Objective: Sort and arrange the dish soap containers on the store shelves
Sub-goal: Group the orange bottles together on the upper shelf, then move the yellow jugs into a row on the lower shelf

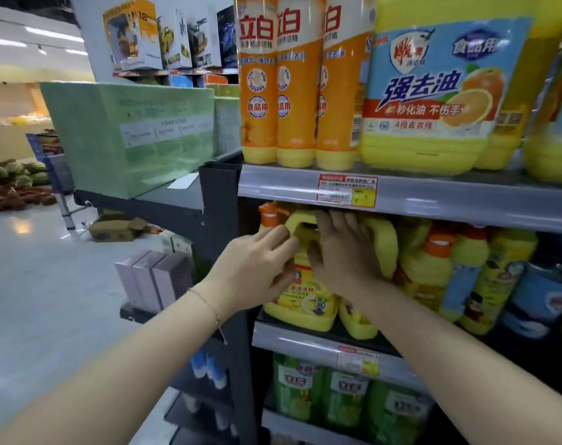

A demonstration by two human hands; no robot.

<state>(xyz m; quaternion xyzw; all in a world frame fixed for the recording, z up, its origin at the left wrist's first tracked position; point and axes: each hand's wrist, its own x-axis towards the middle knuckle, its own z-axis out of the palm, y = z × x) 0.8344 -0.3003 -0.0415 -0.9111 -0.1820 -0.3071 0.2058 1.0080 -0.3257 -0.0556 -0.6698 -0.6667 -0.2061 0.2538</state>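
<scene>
A yellow dish soap jug (305, 303) with an orange pump cap and a moulded handle stands at the left end of the middle shelf (305, 342). My left hand (257, 271) grips its left side just below the handle. My right hand (343, 252) lies over its right shoulder, fingers reaching up toward the handle. A second yellow jug (382, 245) sits right behind my right hand. More yellow and blue bottles (465, 277) fill the shelf to the right.
The top shelf (465, 194) holds three orange bottles (292, 85) and big yellow jugs (433, 91). Green bottles (343, 399) stand on the lower shelf. A green carton (128, 133) lies on the side rack at left, with open floor (32, 284) beyond.
</scene>
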